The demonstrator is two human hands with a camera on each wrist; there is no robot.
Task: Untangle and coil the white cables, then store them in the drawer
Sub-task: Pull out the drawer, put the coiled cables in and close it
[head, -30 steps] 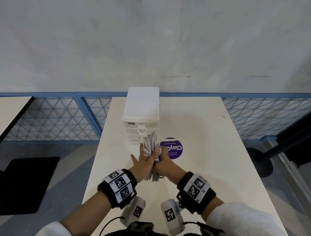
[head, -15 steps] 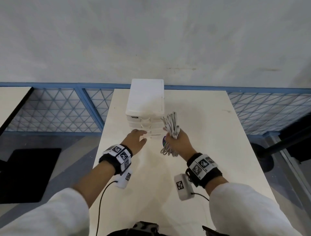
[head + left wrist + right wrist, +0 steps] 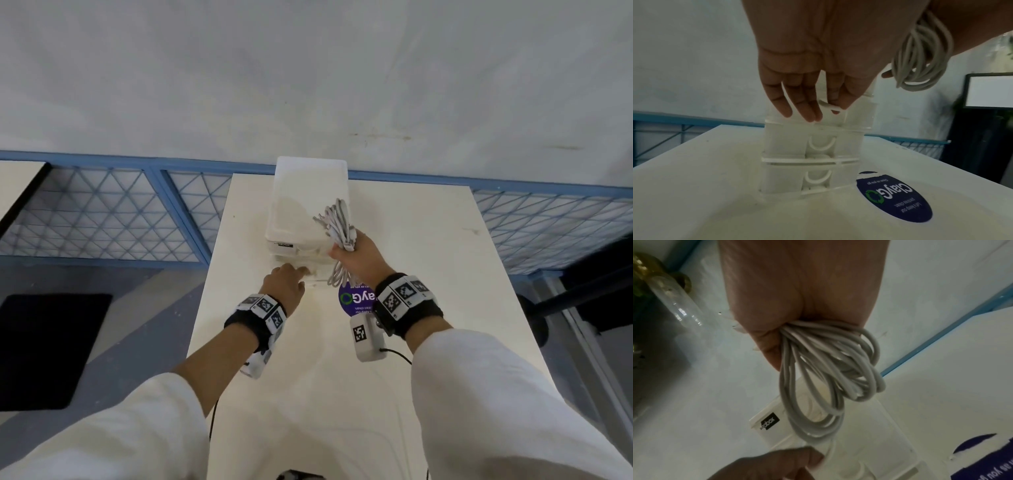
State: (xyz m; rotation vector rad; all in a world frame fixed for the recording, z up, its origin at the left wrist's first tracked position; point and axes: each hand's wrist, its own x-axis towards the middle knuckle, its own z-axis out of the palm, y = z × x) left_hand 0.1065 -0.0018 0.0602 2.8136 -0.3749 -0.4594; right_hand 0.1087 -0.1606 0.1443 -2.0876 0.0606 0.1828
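White is seen on the coiled cables (image 3: pixel 337 222), the drawer unit (image 3: pixel 308 192) and the table (image 3: pixel 411 240). A dark purple round sticker (image 3: pixel 894 198) bears white lettering and a green ring.

What I can't make out

My left hand (image 3: pixel 813 53) covers the drawer (image 3: pixel 857 113) handle; the sticker's (image 3: pixel 894 196) small print blurs.

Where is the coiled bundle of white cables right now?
In the head view the cable bundle is gripped in the right hand, held up against the right front of the white drawer unit, above the purple sticker.
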